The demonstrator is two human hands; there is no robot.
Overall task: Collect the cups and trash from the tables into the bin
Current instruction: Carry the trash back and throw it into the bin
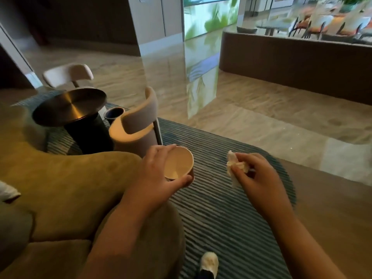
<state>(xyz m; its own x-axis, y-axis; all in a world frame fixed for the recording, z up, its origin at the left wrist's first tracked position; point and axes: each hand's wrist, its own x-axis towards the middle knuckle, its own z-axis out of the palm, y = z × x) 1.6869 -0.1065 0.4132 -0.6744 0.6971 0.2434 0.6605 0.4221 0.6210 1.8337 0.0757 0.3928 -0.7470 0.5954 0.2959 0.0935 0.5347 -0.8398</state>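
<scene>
Both hands are full, close to the lens: the left hand wraps a paper cup, fingers over the far rim and thumb under the near side, with the mouth tipped toward the camera and a pale inside showing. Beside it but apart, the right hand pinches a crumpled white napkin between curled fingers and thumb. Cup and napkin hang in the air over the striped rug, at the edge of an olive sofa. A light shoe pokes in below. Further out, a pale curved chair stands just past the cup, with a small dark container behind it — and next to that a round dark table. A second chair sits beyond, on the glossy floor.
</scene>
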